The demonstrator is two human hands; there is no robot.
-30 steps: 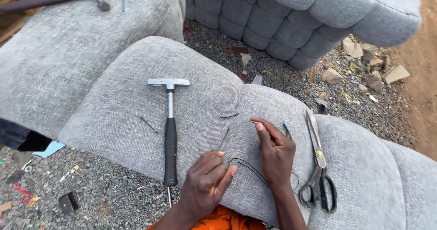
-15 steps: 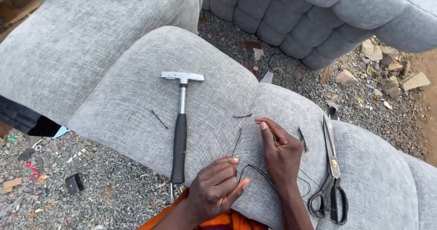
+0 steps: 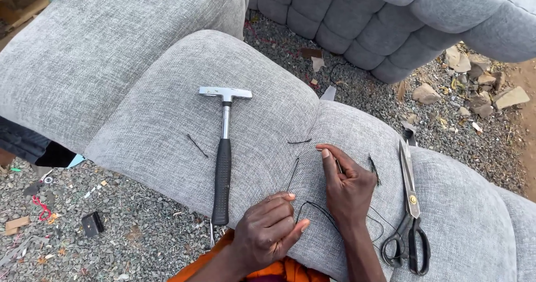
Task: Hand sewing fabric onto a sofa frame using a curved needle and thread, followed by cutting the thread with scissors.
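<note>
Both hands rest on a grey upholstered cushion (image 3: 184, 114). My left hand (image 3: 269, 226) pinches a black thread (image 3: 317, 208) near the cushion's front edge. My right hand (image 3: 347, 184) holds the same thread's upper part between thumb and forefinger, beside the seam between two cushion sections. A thin curved needle (image 3: 292, 174) seems to lie between the hands, too fine to be sure. A hammer (image 3: 223, 153) with a black grip and steel head lies to the left of my left hand. Large scissors (image 3: 408, 209) lie to the right of my right hand.
Short black thread scraps (image 3: 197, 146) lie on the fabric. A second grey cushion (image 3: 100, 47) sits at the upper left, and a tufted grey backrest (image 3: 391, 25) at the top right. Gravel ground (image 3: 111, 232) with stones and scraps surrounds everything.
The view has shifted a little, so the cushion sits further right and lower. Both hands stay on the thread in nearly the same pose; hammer and scissors have not moved.
</note>
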